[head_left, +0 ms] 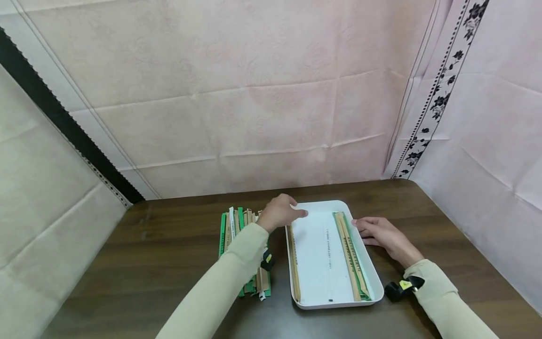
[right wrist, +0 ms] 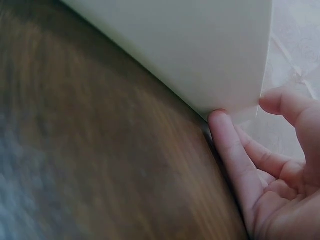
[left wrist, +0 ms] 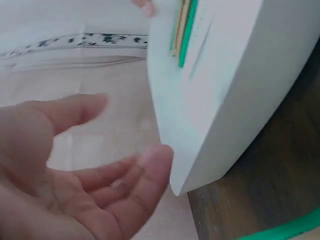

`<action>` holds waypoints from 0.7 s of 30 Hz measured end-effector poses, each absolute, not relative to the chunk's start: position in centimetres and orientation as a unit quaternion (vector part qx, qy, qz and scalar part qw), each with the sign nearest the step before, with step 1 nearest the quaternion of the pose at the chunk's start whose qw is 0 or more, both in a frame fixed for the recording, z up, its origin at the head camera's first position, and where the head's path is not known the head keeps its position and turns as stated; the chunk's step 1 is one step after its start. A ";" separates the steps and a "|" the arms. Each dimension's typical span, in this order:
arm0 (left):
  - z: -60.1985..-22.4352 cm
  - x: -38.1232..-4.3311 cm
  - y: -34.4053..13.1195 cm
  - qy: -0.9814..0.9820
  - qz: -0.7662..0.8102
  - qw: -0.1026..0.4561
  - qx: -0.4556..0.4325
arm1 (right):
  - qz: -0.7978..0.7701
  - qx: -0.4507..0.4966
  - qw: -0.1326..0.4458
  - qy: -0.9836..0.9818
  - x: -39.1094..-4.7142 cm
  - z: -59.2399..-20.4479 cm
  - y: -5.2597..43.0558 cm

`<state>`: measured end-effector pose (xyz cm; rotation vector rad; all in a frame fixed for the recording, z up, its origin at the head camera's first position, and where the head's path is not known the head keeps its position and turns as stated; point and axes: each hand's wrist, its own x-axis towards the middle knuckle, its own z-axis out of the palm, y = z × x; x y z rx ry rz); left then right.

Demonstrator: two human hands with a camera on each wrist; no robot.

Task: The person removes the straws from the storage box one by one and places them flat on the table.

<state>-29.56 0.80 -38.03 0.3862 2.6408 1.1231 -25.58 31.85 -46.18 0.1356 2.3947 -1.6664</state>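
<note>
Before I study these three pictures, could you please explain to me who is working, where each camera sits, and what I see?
There is no machine here: a person works with two bare hands. The wide picture comes from a camera on the head. The other two come from the left wrist camera and the right wrist camera.

On the brown table is a white tray, with slim strips along its two long sides. A pile of similar strips lies left of it.

The left hand is open beside the tray's far left corner. The right hand touches its right side; how firmly, I cannot tell.
</note>
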 end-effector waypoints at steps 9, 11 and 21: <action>-40.2 -29.2 3.4 0.963 0.236 0.048 0.123 | -0.566 0.041 0.112 0.816 -25.8 -46.1 30.9; -40.4 -29.1 3.8 0.966 0.222 0.035 0.131 | -0.566 0.047 0.109 0.816 -25.8 -46.1 30.9; -40.9 -29.2 4.2 0.953 0.262 0.048 0.142 | -0.567 0.052 0.108 0.815 -25.7 -46.2 31.6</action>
